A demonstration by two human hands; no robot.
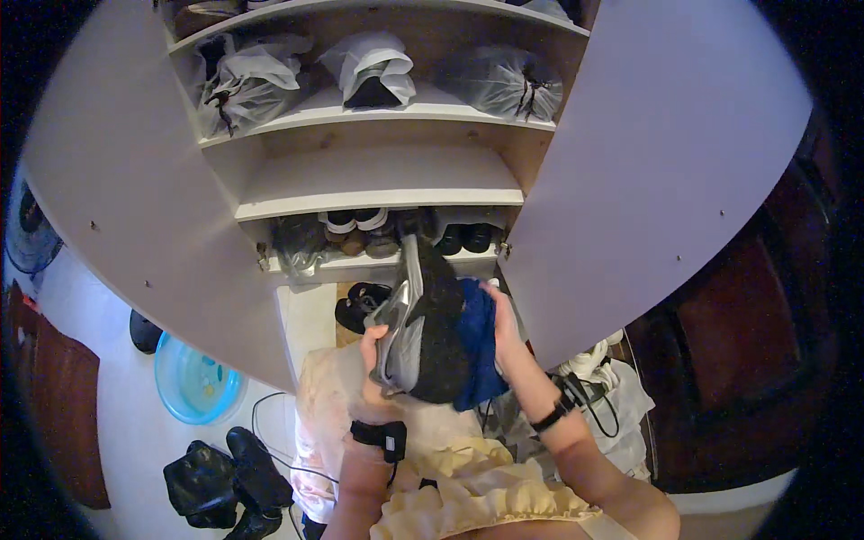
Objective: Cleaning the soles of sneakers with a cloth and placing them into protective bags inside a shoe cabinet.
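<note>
A dark, fuzzy-looking item [442, 337] with a clear plastic bag [401, 337] on its left side is held up in front of the cabinet's lowest shelf. My left hand [374, 361] grips the plastic side, its thumb on top. A blue cloth item [478, 344] lies against the right side of the dark item. My right hand [503, 324] holds the blue cloth from the right, so both hands clasp the bundle between them. What exactly the dark item is, I cannot tell.
The open shoe cabinet's lowest shelf [324, 266] holds several shoes; bagged items stand higher up. Open doors [648, 169] flank me. Black sandals [361, 304] are on the floor, with a blue basin [196, 381] and black boots [260, 466] at left, and white bags [621, 398] at right.
</note>
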